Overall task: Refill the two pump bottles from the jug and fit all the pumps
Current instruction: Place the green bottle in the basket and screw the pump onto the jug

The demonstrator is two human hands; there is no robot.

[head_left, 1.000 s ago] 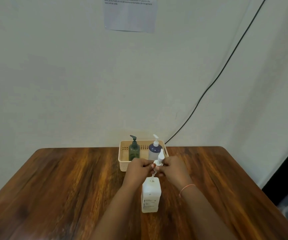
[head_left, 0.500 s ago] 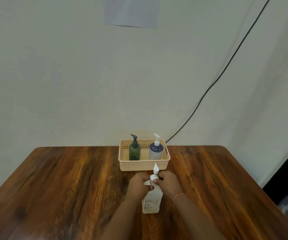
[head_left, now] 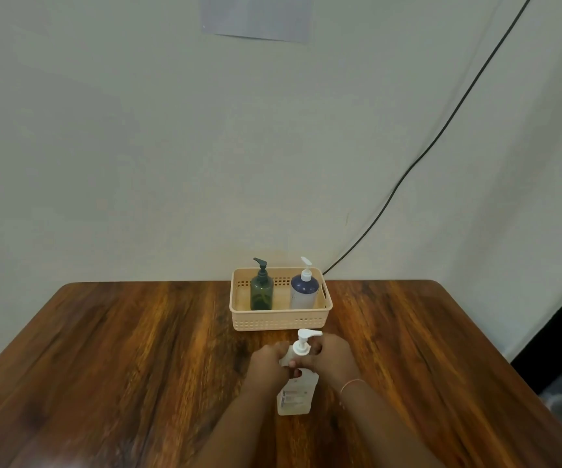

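A clear jug [head_left: 295, 396] with a label stands on the wooden table [head_left: 137, 349] in front of me. A white pump [head_left: 303, 344] sits in its neck, nozzle pointing right. My left hand [head_left: 269, 366] grips the jug's shoulder. My right hand [head_left: 332, 361] is closed around the pump's collar. Behind them, a beige basket [head_left: 281, 322] holds a dark green pump bottle [head_left: 261, 292] on the left and a blue pump bottle [head_left: 303, 292] with a white pump on the right.
The basket stands at the table's far edge against a pale wall. A black cable [head_left: 424, 153] runs down the wall behind the basket. A sheet of paper [head_left: 256, 15] is stuck high on the wall.
The pump has gone down from above the jug into its neck, and both hands dropped with it. Its nozzle has turned toward the right.
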